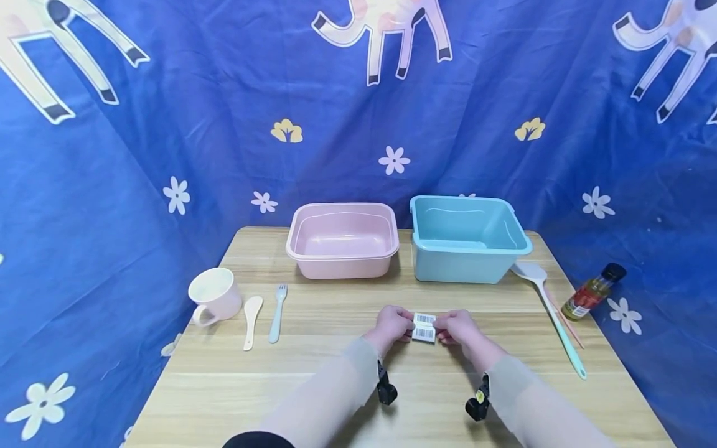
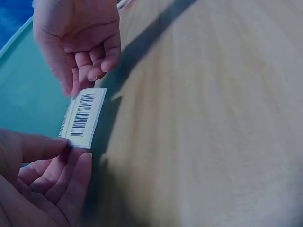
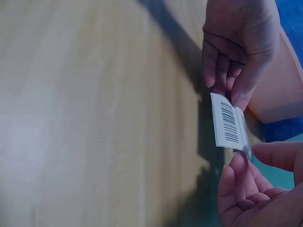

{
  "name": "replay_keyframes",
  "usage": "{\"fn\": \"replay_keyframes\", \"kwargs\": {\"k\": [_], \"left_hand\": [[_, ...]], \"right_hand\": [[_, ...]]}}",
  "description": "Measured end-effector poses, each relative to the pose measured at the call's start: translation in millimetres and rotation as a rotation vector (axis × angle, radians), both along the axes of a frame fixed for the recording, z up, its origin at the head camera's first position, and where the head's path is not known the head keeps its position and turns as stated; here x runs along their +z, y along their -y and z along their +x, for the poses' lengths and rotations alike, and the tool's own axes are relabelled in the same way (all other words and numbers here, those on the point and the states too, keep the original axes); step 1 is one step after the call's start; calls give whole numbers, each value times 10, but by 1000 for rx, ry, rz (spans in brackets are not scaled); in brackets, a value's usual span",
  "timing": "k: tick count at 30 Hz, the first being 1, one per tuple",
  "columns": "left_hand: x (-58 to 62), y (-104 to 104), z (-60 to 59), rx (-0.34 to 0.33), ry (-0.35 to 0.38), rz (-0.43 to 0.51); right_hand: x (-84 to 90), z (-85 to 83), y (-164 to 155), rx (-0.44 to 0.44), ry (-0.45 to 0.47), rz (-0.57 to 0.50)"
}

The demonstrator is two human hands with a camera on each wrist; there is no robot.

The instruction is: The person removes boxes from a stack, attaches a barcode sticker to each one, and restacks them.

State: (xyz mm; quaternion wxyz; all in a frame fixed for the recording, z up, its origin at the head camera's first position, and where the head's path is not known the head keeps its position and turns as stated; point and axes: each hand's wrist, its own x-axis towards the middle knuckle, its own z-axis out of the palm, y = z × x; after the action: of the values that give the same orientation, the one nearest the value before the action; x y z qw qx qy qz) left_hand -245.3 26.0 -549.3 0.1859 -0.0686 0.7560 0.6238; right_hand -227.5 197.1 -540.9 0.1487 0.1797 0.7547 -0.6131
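Observation:
Between my two hands is a small white folded card (image 1: 424, 332) printed with barcodes, creased across its middle. My left hand (image 1: 394, 325) pinches one short side between thumb and fingers. On the opposite side my right hand (image 1: 458, 328) pinches it the same way. In the left wrist view the barcode card (image 2: 84, 118) is raised above the tabletop and throws a shadow on it. The right wrist view shows the card (image 3: 228, 122) bent along its crease, one half tilted away.
Behind the hands stand a pink basin (image 1: 343, 267) and a blue basin (image 1: 465, 266). To the left are a mug (image 1: 215, 295), a white spoon (image 1: 251, 320) and a light-blue fork (image 1: 277, 314). At right lie a long-handled ladle (image 1: 551, 308), pink chopsticks (image 1: 575, 336) and a black-capped bottle (image 1: 590, 294).

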Motion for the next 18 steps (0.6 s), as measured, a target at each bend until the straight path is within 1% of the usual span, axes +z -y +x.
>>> {"fn": "replay_keyframes", "kwargs": {"k": [4, 7, 11, 14, 15, 18], "left_hand": [[65, 19, -50, 31, -28, 42], [127, 30, -86, 47, -74, 89], [182, 53, -134, 67, -89, 194], [204, 84, -160, 74, -76, 239], [262, 99, -140, 69, -79, 244], [271, 129, -152, 53, -95, 241]], "right_hand": [[70, -76, 32, 0, -32, -17], [128, -132, 58, -25, -58, -47], [207, -191, 89, -45, -112, -74], [266, -210, 114, -43, -149, -75], [284, -214, 122, -41, -159, -73], [331, -213, 144, -46, -180, -64]]}}
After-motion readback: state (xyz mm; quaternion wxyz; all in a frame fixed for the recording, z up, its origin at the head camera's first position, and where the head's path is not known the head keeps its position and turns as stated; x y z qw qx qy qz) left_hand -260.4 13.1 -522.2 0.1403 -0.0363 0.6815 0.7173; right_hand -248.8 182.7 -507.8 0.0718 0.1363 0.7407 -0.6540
